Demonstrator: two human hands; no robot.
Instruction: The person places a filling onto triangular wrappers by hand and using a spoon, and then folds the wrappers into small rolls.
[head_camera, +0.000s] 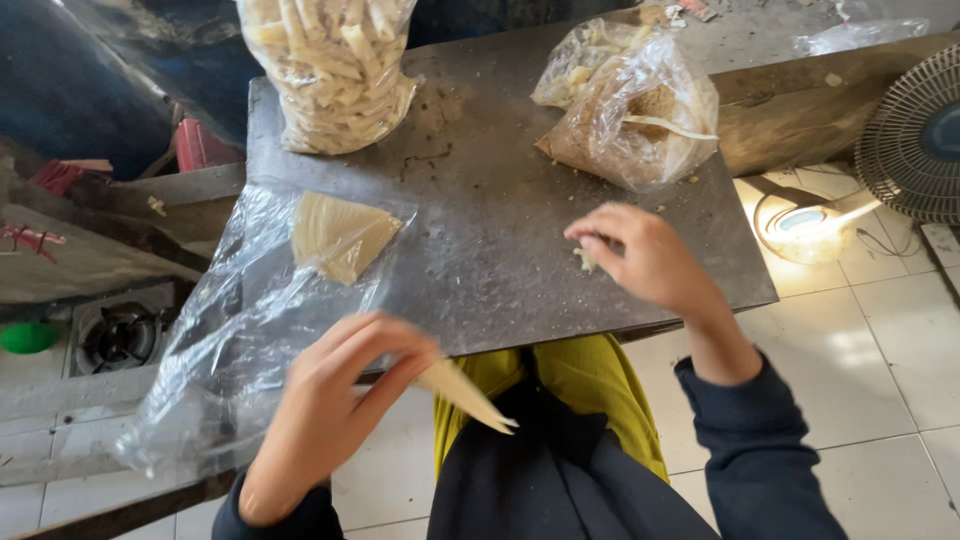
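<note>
Wrappers (338, 235) wait in the open bag (240, 330) at near left, a bag of finished rolls (335, 65) stands far left, while left hand (335, 400) pinches one wrapper (465, 392) and right hand (640, 255) pinches filling (584, 260) near the filling bag (630, 105).

Left hand (325, 405) blurred, fingers (395, 345) closed on a pale folded wrapper (465, 395) projecting past the fingertips toward the lap. Stack of triangular wrappers (340, 235) inside a clear plastic bag (230, 340), just beyond those fingers. Right hand (645, 255) over the grey metal tabletop (490, 220), fingertips (595, 240) pinching a small pale scrap (583, 260). Bag of crumbly filling (630, 110) beyond the right fingertips; bag of rolled pieces (335, 70) well beyond the left.
</note>
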